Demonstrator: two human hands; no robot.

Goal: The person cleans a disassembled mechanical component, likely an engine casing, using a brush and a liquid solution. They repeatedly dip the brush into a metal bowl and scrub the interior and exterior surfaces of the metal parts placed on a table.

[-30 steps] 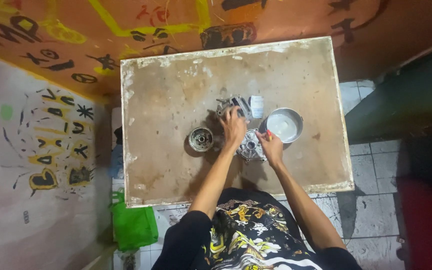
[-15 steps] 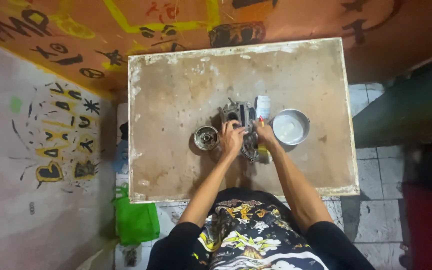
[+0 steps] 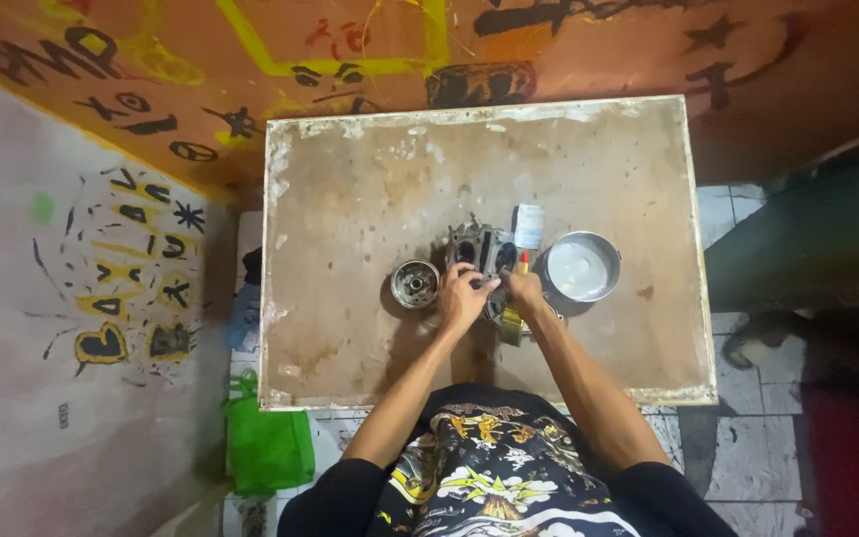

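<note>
A grey metal engine casing (image 3: 479, 247) stands in the middle of the worn brown table (image 3: 370, 199). My left hand (image 3: 462, 296) rests against the casing's near side, fingers curled on a metal cover part below it. My right hand (image 3: 526, 291) is beside it, holding a thin tool with a red tip (image 3: 522, 261) and a yellowish handle (image 3: 511, 326). A round metal rotor (image 3: 415, 282) lies just left of my left hand. A small white box (image 3: 528, 225) stands behind the casing.
A round metal bowl (image 3: 582, 267) with pale liquid sits right of my right hand. Painted orange and pale walls border the table at the back and left. A green bag (image 3: 268, 446) lies on the tiled floor at the table's near left corner.
My left hand has drawn back from the top of the casing to its near side. My right hand has moved left, close to the left one, with the red-tipped tool.
</note>
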